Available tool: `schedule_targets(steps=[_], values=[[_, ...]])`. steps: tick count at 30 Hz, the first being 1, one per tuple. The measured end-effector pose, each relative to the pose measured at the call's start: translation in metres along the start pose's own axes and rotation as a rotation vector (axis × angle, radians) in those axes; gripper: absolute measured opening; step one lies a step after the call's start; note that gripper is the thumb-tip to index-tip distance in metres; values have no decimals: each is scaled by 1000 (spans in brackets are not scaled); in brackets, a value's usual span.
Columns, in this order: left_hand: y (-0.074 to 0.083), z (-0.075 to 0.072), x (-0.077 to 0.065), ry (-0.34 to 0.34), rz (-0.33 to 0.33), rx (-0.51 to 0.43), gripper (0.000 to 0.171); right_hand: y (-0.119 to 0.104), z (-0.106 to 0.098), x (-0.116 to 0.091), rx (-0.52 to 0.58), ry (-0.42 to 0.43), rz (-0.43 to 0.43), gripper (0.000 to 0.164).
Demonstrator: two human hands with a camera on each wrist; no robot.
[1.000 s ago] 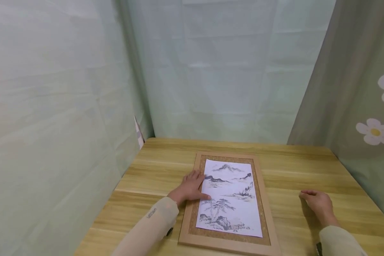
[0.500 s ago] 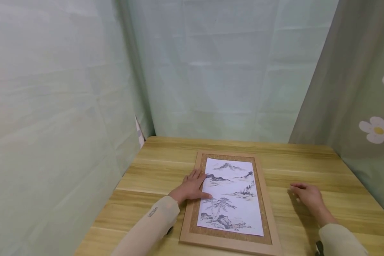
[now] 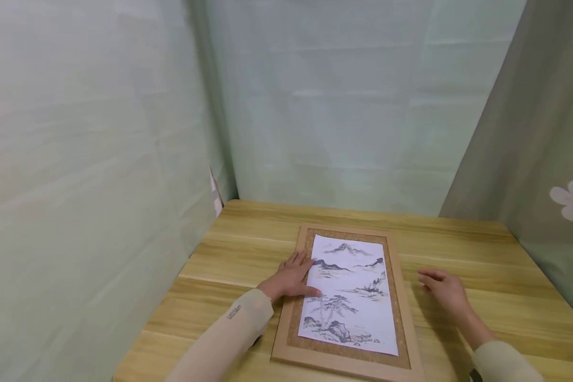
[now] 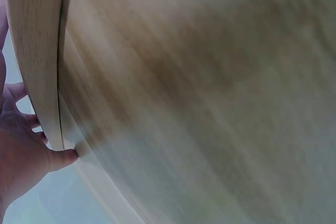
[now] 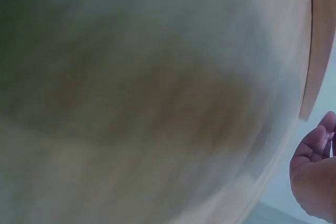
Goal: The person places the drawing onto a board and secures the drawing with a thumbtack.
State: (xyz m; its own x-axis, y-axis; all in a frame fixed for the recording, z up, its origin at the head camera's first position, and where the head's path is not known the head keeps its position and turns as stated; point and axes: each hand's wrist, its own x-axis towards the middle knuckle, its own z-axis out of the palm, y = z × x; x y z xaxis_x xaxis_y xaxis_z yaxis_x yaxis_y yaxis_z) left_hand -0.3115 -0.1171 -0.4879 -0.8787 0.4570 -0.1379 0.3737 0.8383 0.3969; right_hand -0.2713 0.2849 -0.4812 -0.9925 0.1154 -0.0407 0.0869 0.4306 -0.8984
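A corkboard in a light wooden frame lies on the table. On its cork rests a white sheet printed with ink mountains, rocks and trees. My left hand lies spread over the board's left side, thumb and fingertips on the sheet's left edge; the left wrist view shows its fingers over the frame. Right of the board, apart from it, my right hand hovers with curled fingers, thumb and index finger close together. The right wrist view shows the same curled hand; no object is visible between its fingertips.
The wooden table extends on both sides of the board. A pale curtain hangs behind it, another pale sheet on the left, and a grey-green curtain with white flowers on the right.
My right hand has moved left, closer to the board's right edge. The left hand has stayed in place on the sheet. The head view has shifted slightly.
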Motion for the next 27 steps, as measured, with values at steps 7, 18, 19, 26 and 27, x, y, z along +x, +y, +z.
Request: schedule_targets(steps=[7, 18, 19, 26, 27], values=[[2, -2, -1, -8, 5, 0, 101, -17, 13, 10, 7, -38, -2, 43], [3, -5, -3, -12, 5, -11, 101, -37, 40, 25, -9, -6, -4, 38], [3, -5, -3, -14, 4, -11, 101, -39, 42, 27, -9, -8, -7, 38], [3, -3, -1, -23, -12, -3, 101, -47, 51, 39, 22, -20, -23, 37], [3, -3, -1, -23, -13, -3, 101, -48, 52, 41, 32, -25, -24, 37]])
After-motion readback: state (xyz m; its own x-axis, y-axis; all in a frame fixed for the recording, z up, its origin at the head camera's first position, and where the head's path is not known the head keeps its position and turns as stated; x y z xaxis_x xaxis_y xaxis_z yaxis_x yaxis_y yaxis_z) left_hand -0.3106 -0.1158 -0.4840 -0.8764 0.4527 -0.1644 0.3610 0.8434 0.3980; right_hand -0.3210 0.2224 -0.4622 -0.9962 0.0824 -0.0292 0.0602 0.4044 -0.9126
